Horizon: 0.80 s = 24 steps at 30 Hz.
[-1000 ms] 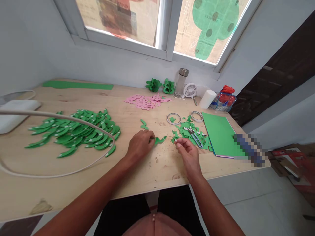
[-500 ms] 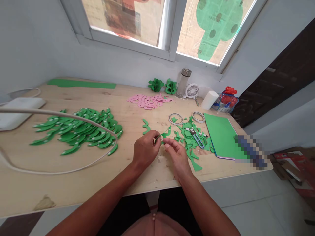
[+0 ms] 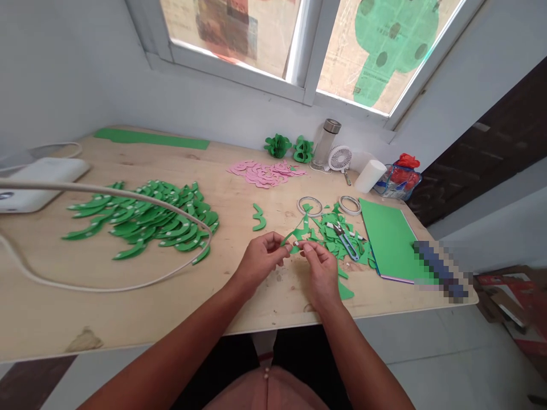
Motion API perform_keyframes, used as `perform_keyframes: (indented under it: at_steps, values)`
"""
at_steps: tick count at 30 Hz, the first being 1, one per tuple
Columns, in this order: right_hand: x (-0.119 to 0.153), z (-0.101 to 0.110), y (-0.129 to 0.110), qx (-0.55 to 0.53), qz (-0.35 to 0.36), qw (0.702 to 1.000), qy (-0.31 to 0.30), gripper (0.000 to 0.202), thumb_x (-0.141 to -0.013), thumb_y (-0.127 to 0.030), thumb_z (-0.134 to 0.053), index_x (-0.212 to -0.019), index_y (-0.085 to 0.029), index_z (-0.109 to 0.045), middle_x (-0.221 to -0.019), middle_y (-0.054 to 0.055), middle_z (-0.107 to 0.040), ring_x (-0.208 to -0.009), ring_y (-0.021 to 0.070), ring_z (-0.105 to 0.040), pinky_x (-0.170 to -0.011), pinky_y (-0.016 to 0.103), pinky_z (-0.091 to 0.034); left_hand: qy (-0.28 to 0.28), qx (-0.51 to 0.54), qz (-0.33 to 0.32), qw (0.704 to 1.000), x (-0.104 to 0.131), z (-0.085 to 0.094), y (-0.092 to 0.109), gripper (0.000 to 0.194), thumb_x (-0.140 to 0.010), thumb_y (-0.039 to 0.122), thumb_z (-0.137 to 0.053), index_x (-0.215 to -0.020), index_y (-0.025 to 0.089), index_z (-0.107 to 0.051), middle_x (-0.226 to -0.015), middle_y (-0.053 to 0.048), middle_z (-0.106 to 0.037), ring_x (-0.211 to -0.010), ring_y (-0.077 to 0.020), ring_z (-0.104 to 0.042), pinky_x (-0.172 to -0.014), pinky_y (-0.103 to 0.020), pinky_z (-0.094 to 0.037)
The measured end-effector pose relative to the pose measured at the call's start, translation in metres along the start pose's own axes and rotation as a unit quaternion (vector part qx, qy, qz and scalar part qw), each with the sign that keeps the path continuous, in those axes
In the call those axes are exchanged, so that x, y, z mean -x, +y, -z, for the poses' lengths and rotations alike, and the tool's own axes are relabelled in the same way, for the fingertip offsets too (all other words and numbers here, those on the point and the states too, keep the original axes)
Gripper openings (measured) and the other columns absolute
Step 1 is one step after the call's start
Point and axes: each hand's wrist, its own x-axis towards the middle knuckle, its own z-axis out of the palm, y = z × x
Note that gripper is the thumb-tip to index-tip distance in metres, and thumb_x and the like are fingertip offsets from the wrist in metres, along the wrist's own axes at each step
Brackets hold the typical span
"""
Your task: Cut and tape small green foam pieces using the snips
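My left hand [image 3: 265, 256] pinches a curved green paper piece [image 3: 289, 237] between thumb and fingers. Close by on the right, the fingers of my right hand [image 3: 317, 263] are drawn together at a small white piece [image 3: 296, 244] that looks like tape. Whether that bit touches the green paper is hard to make out. Past my hands lies a wavy green cut-out [image 3: 258, 217]. To the right, snips with blue handles [image 3: 345, 240] rest on green paper scraps [image 3: 335, 250], near two tape rolls [image 3: 309, 206] [image 3: 350, 205].
A heap of green paper crescents with white squares [image 3: 158, 219] covers the left, crossed by a white cable [image 3: 128, 193]. Pink cut-outs [image 3: 267, 175], a bottle [image 3: 327, 142] and a small fan [image 3: 340, 158] line the back. Green sheets [image 3: 391, 239] lie at right.
My hands have drawn slightly apart, and the green paper between them shows more plainly. The whole view has shifted a little, so the table things appear further right.
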Motion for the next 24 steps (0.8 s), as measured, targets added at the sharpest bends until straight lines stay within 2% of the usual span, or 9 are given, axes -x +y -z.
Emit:
perform_keyframes:
  at_steps: [5,9,17,24]
  values:
    - [-0.002,0.002,-0.002,0.0,0.02,1.0,-0.011,0.019,-0.076,-0.034,-0.057,-0.077,-0.018,-0.068,-0.084,0.004,-0.069,-0.078,0.0167,-0.059,-0.076,0.03,-0.045,-0.036,0.11,0.058,0.992,0.001,-0.002,0.002,0.022,-0.063,0.031,-0.07,-0.07,0.015,-0.056,-0.061,0.0,-0.059,-0.047,-0.0088,-0.049,-0.046,-0.022,-0.039]
    - [-0.004,0.002,-0.002,0.001,0.026,1.0,-0.012,0.02,-0.076,-0.035,-0.056,-0.076,-0.018,-0.068,-0.081,0.004,-0.068,-0.077,0.017,-0.059,-0.075,0.03,-0.044,-0.042,0.142,0.077,0.986,0.002,-0.005,0.003,0.024,-0.061,0.031,-0.071,-0.072,0.015,-0.057,-0.061,-0.001,-0.059,-0.049,-0.0097,-0.051,-0.047,-0.023,-0.041]
    - [-0.005,0.004,-0.002,0.002,0.02,1.0,0.011,0.018,-0.075,-0.033,-0.058,-0.074,-0.018,-0.067,-0.084,0.004,-0.066,-0.086,0.0179,-0.058,-0.082,0.031,-0.041,0.043,0.086,0.008,0.995,0.001,-0.011,0.006,0.02,-0.06,0.028,-0.071,-0.064,0.016,-0.055,-0.053,0.003,-0.056,-0.05,-0.0102,-0.051,-0.052,-0.023,-0.042]
    - [-0.007,0.004,-0.004,0.001,0.003,1.0,0.014,0.016,-0.071,-0.033,-0.061,-0.074,-0.017,-0.063,-0.075,0.003,-0.064,-0.077,0.0167,-0.057,-0.074,0.029,-0.043,0.036,0.098,0.017,0.994,0.002,-0.012,0.006,0.022,-0.057,0.03,-0.072,-0.064,0.016,-0.056,-0.054,0.001,-0.058,-0.053,-0.0123,-0.055,-0.056,-0.026,-0.045]
